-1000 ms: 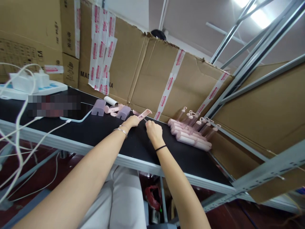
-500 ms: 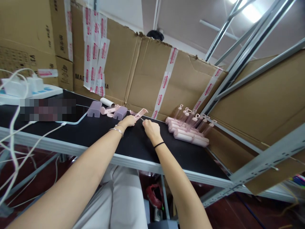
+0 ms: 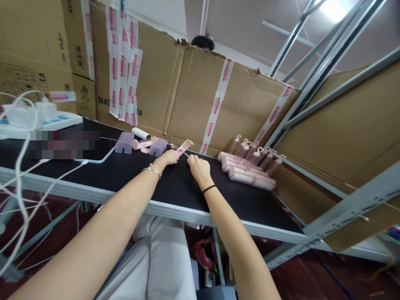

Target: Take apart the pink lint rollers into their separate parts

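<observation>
- Left hand (image 3: 169,157): fingers closed on the near end of a pink trough-shaped casing (image 3: 185,147); fingertips hidden, so the exact grip cannot be read.
- Right hand (image 3: 199,167): curled into a fist, knuckles up, around a thin shaft (image 3: 187,155). Only a short length shows at the thumb side; the rest is covered by the palm, and its kind cannot be told.
- Contact between shaft and casing: cannot tell at this size.
- Casing position: above the table (image 3: 175,187), projecting from the left hand up and toward the right; right hand just beside it, on the near right.
- Left of the left hand: two mauve translucent covers (image 3: 158,147), with pink parts (image 3: 145,143) between them, partly overlapping and hard to separate. White tube (image 3: 141,133) behind.
- Right of the right hand, apart from it: pink cylinders (image 3: 246,171) lying in a cluster, clear stems with heart-shaped loops (image 3: 256,152) rising; overlap prevents a sure count.
- Far left: device (image 3: 103,155) with its screen pixelated; power strip (image 3: 67,121) cut off by the frame edge.
</observation>
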Demonstrator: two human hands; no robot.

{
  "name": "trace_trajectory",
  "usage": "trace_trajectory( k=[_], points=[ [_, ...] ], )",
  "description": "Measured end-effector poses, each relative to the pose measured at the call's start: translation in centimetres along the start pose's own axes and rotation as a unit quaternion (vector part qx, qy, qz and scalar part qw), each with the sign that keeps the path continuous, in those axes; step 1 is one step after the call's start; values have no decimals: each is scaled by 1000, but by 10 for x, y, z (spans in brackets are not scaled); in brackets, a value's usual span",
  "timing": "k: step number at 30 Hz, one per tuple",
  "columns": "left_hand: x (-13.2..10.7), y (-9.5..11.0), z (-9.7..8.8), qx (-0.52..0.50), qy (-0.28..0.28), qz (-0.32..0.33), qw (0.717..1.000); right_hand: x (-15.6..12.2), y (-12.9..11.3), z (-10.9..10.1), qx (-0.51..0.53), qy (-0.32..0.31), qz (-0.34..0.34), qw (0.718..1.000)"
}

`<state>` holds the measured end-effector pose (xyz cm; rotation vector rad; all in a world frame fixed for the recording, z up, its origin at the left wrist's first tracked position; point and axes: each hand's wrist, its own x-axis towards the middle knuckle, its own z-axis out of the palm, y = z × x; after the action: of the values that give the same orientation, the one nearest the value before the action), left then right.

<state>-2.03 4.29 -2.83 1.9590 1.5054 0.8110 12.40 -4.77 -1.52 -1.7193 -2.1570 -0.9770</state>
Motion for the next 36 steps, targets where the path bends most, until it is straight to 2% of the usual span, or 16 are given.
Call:
trace_trajectory(
  k=[6, 11, 21, 36],
  points=[
    [-10, 2, 1, -91, 27, -56, 994, 7, -8, -1, 30, -12, 49, 998],
    [-1, -2, 3, -121, 35, -86, 988, 7, -12, -3, 34, -26, 69, 997],
    [-4, -3, 3, -110, 26, -72, 991, 5, -12, -9, 28, -54, 72, 996],
    [-7, -2, 1, -124, 13, -63, 990, 4, -10, -10, 42, -46, 89, 994]
  ],
)
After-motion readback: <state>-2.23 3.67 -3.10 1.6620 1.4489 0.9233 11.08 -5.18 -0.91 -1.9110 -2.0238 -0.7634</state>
